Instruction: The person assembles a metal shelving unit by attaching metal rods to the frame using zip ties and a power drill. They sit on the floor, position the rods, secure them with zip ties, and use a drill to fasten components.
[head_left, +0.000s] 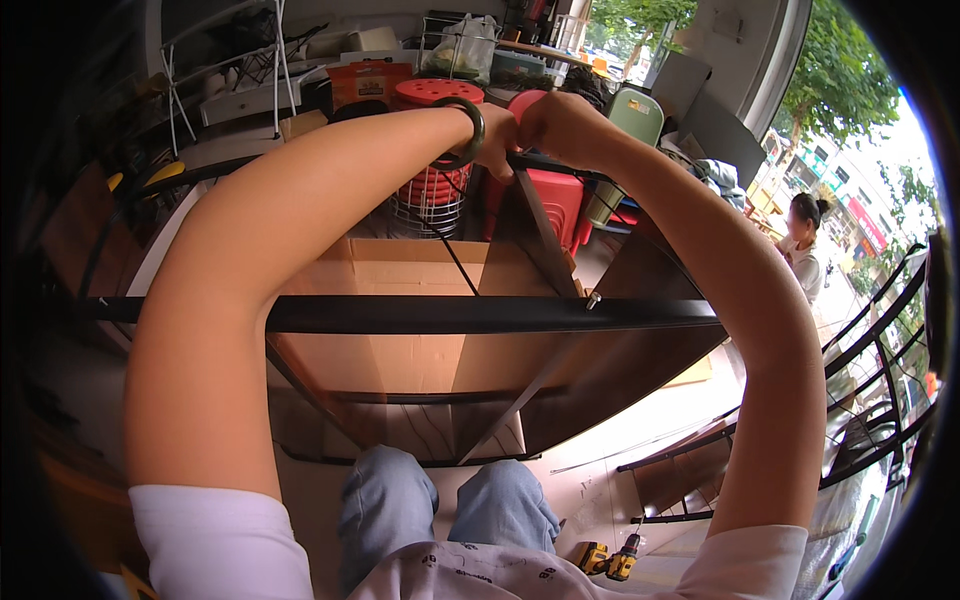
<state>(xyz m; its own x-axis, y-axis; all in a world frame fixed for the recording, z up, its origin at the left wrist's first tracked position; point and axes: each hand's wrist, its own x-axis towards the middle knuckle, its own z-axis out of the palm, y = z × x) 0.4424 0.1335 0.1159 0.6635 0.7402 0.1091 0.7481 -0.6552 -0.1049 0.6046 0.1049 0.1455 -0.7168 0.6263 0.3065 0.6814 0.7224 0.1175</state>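
Both arms reach over a black metal frame (480, 315) with dark panels. My left hand (496, 139), with a dark green bangle at the wrist, is at the frame's far bar, its fingers bent beside the bar. My right hand (559, 127) meets it there, its fingers curled by the same bar; what lies between the fingers is hidden. A bolt (594, 300) stands up from the near bar. Thin black rods cross the inside of the frame, and a cardboard sheet (420, 270) shows behind and below.
A yellow and black cordless drill (624, 559) lies on the floor by my right knee. Red stools (540, 202), a wire basket (427, 202) and a green folding stool (634, 120) stand beyond. Black metal racks (877, 375) are at right. A person (804, 232) is outside, far right.
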